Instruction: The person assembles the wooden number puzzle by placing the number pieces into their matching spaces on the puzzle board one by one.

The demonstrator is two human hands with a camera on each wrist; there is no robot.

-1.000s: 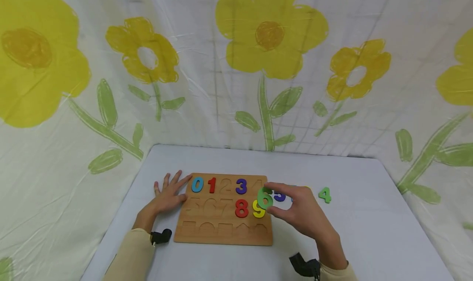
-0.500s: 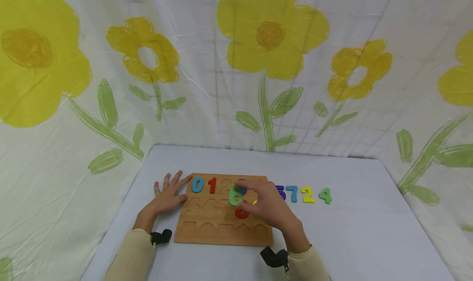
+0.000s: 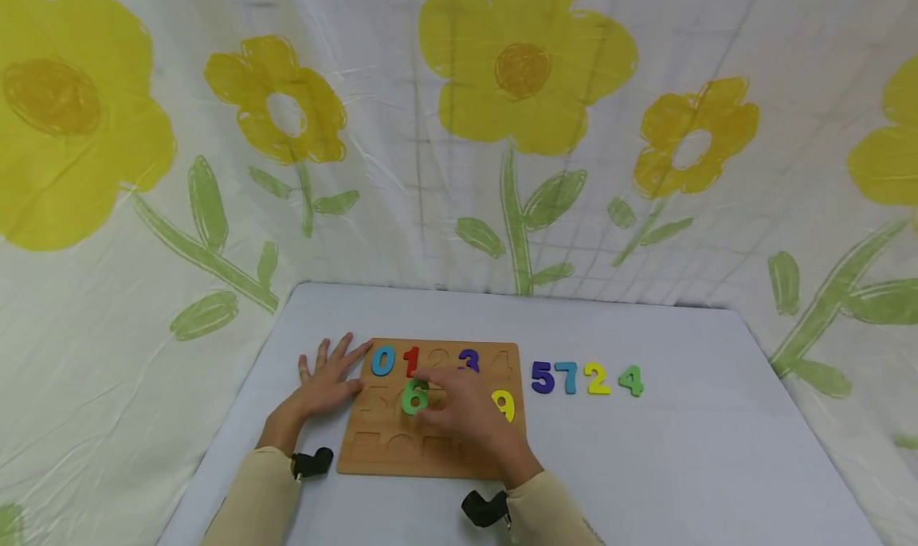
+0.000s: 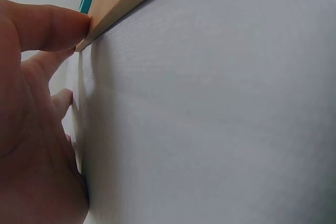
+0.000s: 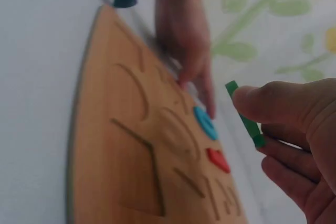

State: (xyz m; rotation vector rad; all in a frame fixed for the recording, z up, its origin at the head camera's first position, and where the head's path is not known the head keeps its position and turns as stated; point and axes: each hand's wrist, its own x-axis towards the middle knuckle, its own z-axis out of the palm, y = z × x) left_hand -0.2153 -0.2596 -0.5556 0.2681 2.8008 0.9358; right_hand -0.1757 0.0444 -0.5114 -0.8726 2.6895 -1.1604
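My right hand (image 3: 469, 410) pinches a green number 6 (image 3: 414, 398) between thumb and fingers, over the middle row of a wooden number board (image 3: 380, 454). Seen edge-on in the right wrist view, the green piece (image 5: 244, 115) is held above the board surface. My left hand (image 3: 323, 386) lies spread at the board's left edge, thumb and index finger touching it; the left wrist view shows the thumb (image 4: 58, 27) against the wooden side. In the board sit a blue 0 (image 3: 383, 361), a red 1 (image 3: 411, 361), a purple 3 (image 3: 468, 359) and a yellow 9 (image 3: 504, 406). The red 8 is hidden behind my right hand.
Right of the board, a purple 5 (image 3: 543, 378), a blue 7 (image 3: 567, 377), a yellow 2 (image 3: 597, 379) and a green 4 (image 3: 631, 380) lie in a row on the white table (image 3: 688, 450). A flower-printed curtain (image 3: 387, 211) hangs behind.
My right hand has carried the green 6 leftward from the board's right edge, across the 8 and 3, to the middle row. The left hand has stayed in place.
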